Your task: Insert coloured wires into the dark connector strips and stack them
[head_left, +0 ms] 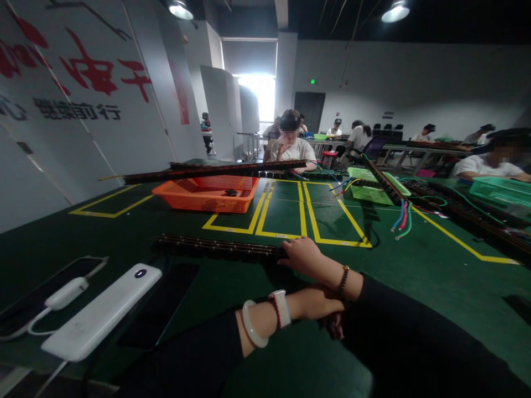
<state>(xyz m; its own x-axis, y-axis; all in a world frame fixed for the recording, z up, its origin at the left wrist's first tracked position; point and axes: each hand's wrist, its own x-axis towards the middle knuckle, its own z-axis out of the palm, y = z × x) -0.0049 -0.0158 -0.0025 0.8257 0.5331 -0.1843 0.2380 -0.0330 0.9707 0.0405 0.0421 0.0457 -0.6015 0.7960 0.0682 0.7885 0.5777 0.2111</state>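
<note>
A long dark strip (219,246) with rows of small shiny points lies crosswise on the green table. My right hand (302,254) is closed over its right end, fingers bent down around it; the fingertips are partly hidden. A beaded bracelet circles that wrist. My left hand (327,304) crosses below the right forearm and is closed at the cuff of the right black sleeve (369,298), its curled fingers partly hidden beneath. A white bangle (252,323) and a watch with a pale woven band (281,308) are on the left wrist.
An orange basket (203,204) carries long dark strips (232,170) across its top. Green baskets (369,193) and wired strips lie right. Left stand a white power bank (103,309), its cable, and dark phones (161,304). A person (290,149) sits opposite; others work farther back.
</note>
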